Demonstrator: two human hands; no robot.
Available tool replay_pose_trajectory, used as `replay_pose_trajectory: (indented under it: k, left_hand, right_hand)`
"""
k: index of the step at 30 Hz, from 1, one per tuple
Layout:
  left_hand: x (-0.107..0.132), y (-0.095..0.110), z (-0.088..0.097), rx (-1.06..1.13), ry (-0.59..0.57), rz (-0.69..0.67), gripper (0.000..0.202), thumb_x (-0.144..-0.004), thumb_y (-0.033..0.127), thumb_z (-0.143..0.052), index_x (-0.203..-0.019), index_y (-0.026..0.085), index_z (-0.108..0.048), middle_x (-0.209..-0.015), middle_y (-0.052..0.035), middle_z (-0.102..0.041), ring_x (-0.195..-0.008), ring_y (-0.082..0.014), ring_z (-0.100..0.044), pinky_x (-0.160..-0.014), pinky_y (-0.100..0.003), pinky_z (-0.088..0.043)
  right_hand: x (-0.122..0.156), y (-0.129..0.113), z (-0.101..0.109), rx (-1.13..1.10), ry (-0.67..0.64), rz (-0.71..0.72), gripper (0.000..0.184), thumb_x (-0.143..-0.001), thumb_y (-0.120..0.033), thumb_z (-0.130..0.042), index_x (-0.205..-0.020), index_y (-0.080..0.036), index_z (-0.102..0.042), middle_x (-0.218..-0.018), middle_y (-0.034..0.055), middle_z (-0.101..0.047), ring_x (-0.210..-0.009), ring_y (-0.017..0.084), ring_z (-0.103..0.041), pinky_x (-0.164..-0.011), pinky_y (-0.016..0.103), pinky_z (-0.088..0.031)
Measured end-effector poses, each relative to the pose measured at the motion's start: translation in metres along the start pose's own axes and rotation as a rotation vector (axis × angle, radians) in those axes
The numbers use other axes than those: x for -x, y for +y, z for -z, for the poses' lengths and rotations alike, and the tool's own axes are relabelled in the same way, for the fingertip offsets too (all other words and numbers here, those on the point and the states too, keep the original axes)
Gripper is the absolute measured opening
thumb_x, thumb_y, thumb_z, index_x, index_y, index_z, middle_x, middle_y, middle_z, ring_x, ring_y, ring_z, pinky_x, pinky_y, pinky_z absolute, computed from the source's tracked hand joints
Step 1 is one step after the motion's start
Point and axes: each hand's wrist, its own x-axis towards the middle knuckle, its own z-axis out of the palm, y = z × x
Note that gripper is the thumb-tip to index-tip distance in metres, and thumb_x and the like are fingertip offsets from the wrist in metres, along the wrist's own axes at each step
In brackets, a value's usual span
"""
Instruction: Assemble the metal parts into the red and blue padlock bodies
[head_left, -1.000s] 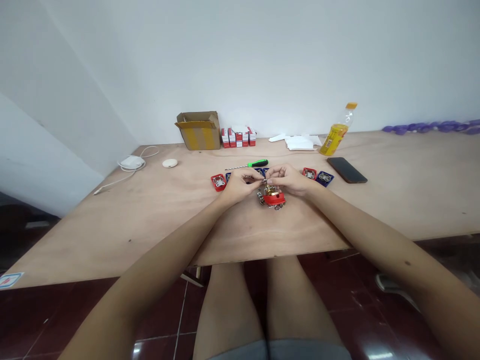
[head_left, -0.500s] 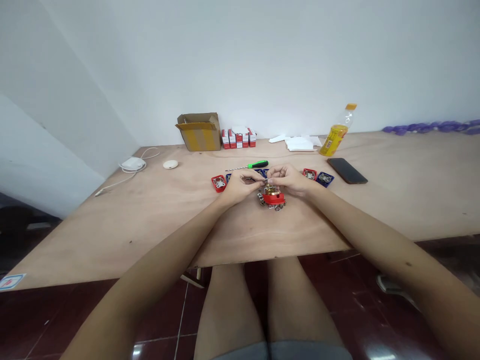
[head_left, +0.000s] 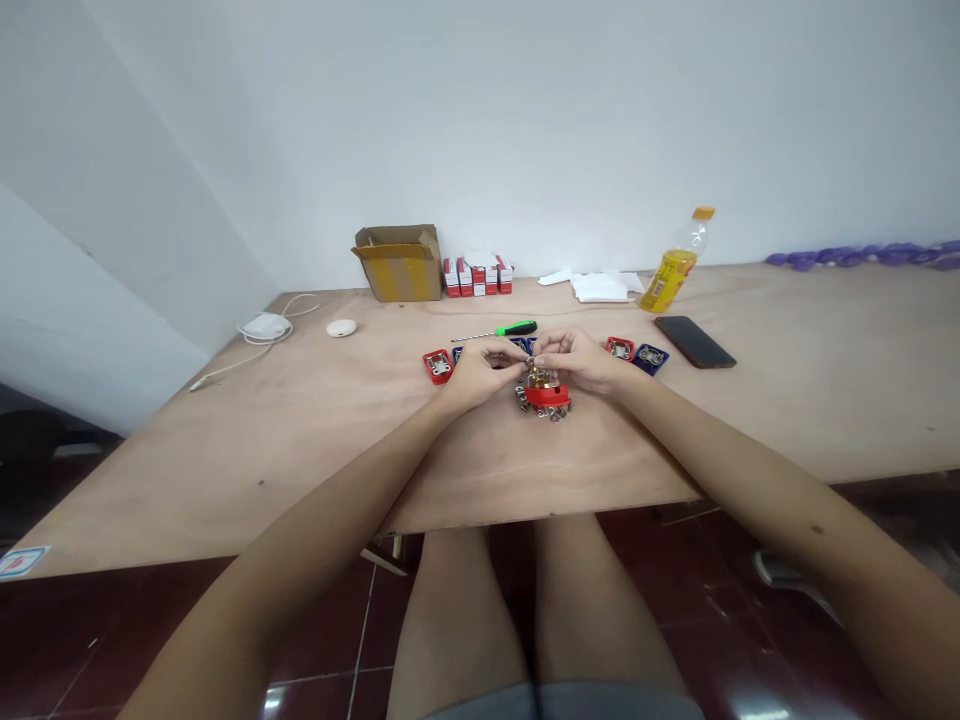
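1. Grip: the left hand (head_left: 486, 368) and right hand (head_left: 576, 360) meet at the fingertips, closed from both sides on a small metal piece (head_left: 530, 361), too small to make out in detail. It is held just above a red-and-brass assembly (head_left: 546, 394).
2. Handling: the small piece looks light, stiff and perhaps slippery, so only the fingertips can take it. The assembly looks denser and firm, and its red body seems the surest place to hold.
3. Look: the assembly has a glossy red body with a brass fitting on top, and small silver parts cluster around it on the table.
4. Nearby: a red tray with a silver latch (head_left: 438, 366) lies left of the hands, and a navy tray (head_left: 651, 357) lies right. A green-handled screwdriver (head_left: 517, 327) rests behind them.
5. Further out: the plywood table (head_left: 300, 450) also holds a cardboard box (head_left: 397, 264), red-and-white cartons (head_left: 477, 276), a yellow drink bottle (head_left: 669, 273) and a phone (head_left: 694, 342).
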Motion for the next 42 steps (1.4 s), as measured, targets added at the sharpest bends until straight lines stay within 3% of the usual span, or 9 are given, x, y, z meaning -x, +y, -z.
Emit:
replay_pose_trajectory:
  k: [8,16,29,34,42]
  left_hand:
    - [-0.001,-0.006,0.0,-0.005,0.017,0.03,0.014,-0.078,0.026,-0.087,-0.084,0.015,-0.083,-0.089,-0.0102,-0.081,-0.083,-0.0201,-0.077,-0.079,-0.036,-0.066]
    - [-0.002,-0.005,0.002,0.052,0.01,0.127,0.017,-0.075,0.02,-0.086,-0.091,0.015,-0.085,-0.096,-0.0101,-0.083,-0.091,-0.0214,-0.079,-0.087,-0.036,-0.067]
    - [-0.001,0.0,0.0,0.131,0.082,0.122,0.038,-0.074,0.037,-0.095,-0.103,0.015,-0.083,-0.106,-0.0138,-0.084,-0.098,-0.0254,-0.08,-0.098,-0.045,-0.066]
    - [-0.001,0.008,0.001,0.144,0.135,0.122,0.041,-0.075,0.041,-0.095,-0.104,0.015,-0.084,-0.111,-0.0148,-0.084,-0.102,-0.0279,-0.081,-0.102,-0.048,-0.064]
    - [0.0,0.011,-0.004,0.176,0.078,0.103,0.032,-0.082,0.043,-0.09,-0.103,0.018,-0.086,-0.115,-0.0135,-0.083,-0.108,-0.027,-0.079,-0.102,-0.046,-0.063]
  right_hand:
    - [0.001,0.0,0.001,0.075,-0.018,-0.008,0.033,-0.074,-0.038,-0.097,-0.088,-0.016,-0.079,-0.07,0.0009,-0.074,-0.057,0.009,-0.063,-0.055,0.023,-0.052]
    - [-0.001,0.001,0.003,0.095,0.048,0.016,0.039,-0.069,-0.041,-0.1,-0.088,-0.015,-0.078,-0.075,0.0024,-0.077,-0.055,0.009,-0.06,-0.052,0.022,-0.049]
    - [-0.004,0.005,0.002,0.046,0.043,0.09,0.032,-0.074,-0.038,-0.098,-0.092,-0.017,-0.081,-0.079,0.0027,-0.078,-0.058,0.011,-0.066,-0.058,0.027,-0.057]
    - [-0.005,0.002,0.0,-0.065,0.058,0.096,0.034,-0.073,-0.037,-0.1,-0.097,-0.019,-0.084,-0.09,0.0038,-0.082,-0.069,0.012,-0.071,-0.071,0.031,-0.064]
    - [-0.001,0.002,0.004,-0.144,-0.01,0.033,0.03,-0.074,-0.036,-0.099,-0.096,-0.021,-0.084,-0.09,0.0028,-0.082,-0.075,0.013,-0.073,-0.079,0.032,-0.065]
